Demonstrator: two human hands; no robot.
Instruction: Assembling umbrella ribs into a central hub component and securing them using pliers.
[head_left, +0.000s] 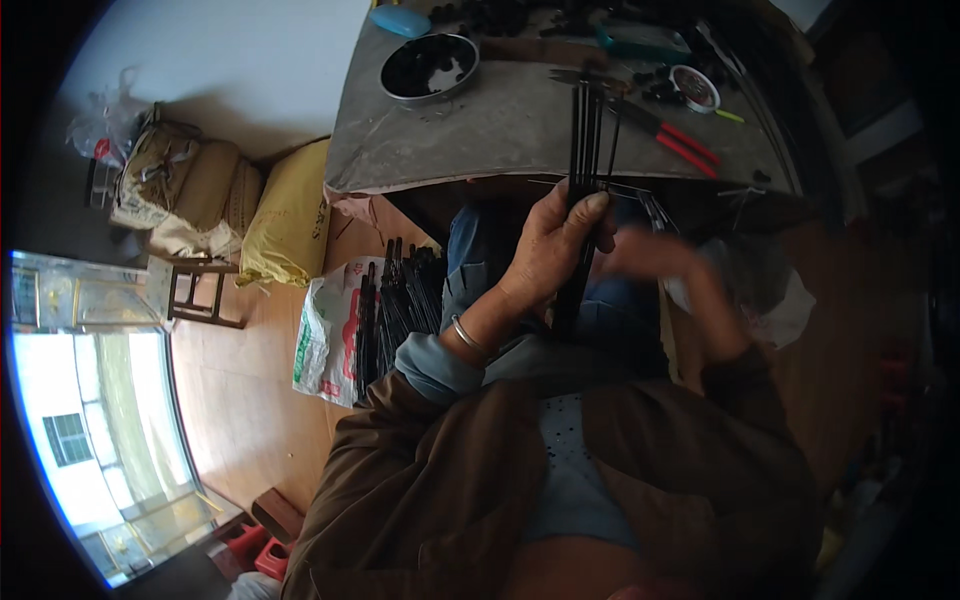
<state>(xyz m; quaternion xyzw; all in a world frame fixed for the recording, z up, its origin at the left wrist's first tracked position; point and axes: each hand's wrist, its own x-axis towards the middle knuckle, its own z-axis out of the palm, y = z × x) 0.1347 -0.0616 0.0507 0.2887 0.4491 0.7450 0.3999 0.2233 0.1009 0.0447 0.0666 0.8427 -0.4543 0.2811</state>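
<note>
My left hand [555, 238], with a silver bangle at its wrist, is closed round a bundle of thin black rods [584, 145]. The rods stand nearly upright in front of me, their lower ends reaching down to my lap. One rod [614, 140] leans slightly apart on the right side of the bundle. Just right of the bundle, at about the same height, is my right hand [648, 254]. Motion smears its fingers, so whether they hold anything does not show.
On the grey worktable [500, 125] are a metal bowl [425, 100] with black pieces, red-handled pliers [685, 150], a small round container [697, 88] and a light-blue object [400, 20]. More black rods [408, 295] stand left of my legs. Sacks [290, 215] and a wooden stool [205, 290] are farther left.
</note>
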